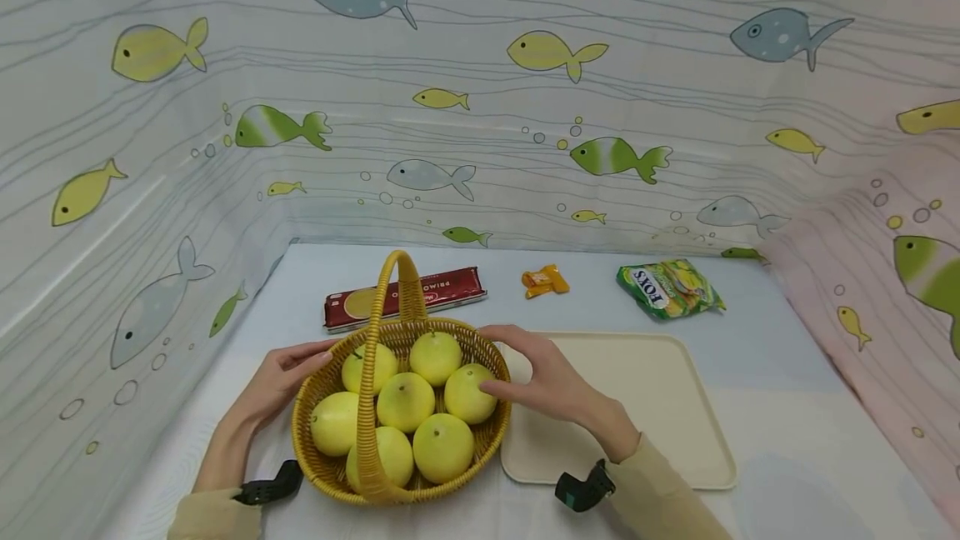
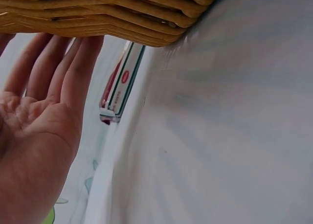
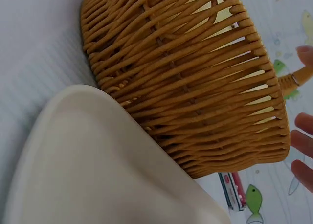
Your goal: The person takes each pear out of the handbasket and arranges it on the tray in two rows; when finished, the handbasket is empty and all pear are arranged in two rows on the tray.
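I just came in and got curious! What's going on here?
A person has their left hand and right hand at opposite sides of a wicker basket. Inside, seven round yellow-green fruits show. A cream tray lies right beside it. Behind are a dark red packet, small orange packets and a green bag.

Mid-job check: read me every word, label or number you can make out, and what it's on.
"FOX'S": on the green bag.
"PRIMO", perhaps with more letters after it: on the red pack.
Too small or blurred to read: the smaller print on both, and any on the orange packets.
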The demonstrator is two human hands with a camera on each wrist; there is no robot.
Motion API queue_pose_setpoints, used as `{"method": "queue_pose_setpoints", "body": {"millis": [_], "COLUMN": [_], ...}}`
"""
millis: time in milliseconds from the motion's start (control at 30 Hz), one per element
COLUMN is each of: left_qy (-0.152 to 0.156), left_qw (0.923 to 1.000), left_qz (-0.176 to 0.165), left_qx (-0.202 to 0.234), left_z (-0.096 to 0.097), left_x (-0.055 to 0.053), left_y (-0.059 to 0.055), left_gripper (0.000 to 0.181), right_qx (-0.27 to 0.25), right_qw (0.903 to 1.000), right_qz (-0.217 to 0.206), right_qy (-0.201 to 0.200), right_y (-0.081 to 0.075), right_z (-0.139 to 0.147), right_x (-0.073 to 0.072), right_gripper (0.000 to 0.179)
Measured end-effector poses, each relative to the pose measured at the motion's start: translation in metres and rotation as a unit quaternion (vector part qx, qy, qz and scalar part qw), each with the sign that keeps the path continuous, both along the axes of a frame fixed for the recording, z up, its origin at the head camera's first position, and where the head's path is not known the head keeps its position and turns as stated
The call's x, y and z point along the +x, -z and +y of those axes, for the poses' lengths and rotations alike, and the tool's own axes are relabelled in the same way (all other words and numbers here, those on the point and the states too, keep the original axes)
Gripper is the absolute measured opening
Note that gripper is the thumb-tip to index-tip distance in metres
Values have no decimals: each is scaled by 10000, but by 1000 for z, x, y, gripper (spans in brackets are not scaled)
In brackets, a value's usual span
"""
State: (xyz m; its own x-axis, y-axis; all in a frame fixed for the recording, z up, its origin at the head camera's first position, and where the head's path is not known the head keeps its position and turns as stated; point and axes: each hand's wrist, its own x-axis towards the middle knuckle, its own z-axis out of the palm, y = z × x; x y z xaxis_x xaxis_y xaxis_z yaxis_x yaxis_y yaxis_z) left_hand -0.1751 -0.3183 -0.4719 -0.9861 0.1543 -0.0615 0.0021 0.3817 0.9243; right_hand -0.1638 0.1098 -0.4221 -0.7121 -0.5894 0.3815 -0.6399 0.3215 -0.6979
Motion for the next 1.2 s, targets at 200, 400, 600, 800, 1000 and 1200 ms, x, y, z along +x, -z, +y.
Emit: {"method": "queue_pose_setpoints", "body": {"millis": [200, 400, 600, 800, 1000, 1200], "left_qy": [353, 410, 358, 374, 351, 309], "left_qw": [9987, 9981, 9981, 9977, 9978, 9981], "left_qz": [133, 115, 96, 70, 59, 42], "left_qx": [341, 437, 499, 566, 566, 526], "left_z": [-5, -4, -2, 0, -1, -2], "left_x": [1, 1, 3, 3, 3, 3], "left_y": [1, 0, 0, 2, 2, 2], "left_gripper": [49, 49, 50, 49, 50, 51], "right_qx": [103, 78, 228, 195, 285, 669], "right_qw": [9999, 9999, 9995, 9995, 9991, 9969], "right_qz": [51, -35, 29, 12, -223, -371], "right_qy": [-30, -112, -216, -243, -238, -175], "right_y": [8, 18, 28, 33, 33, 25], "right_z": [-6, -8, -13, -17, -18, -22], "right_x": [2, -2, -2, -1, 0, 2], "right_gripper": [63, 64, 67, 65, 61, 62]}}
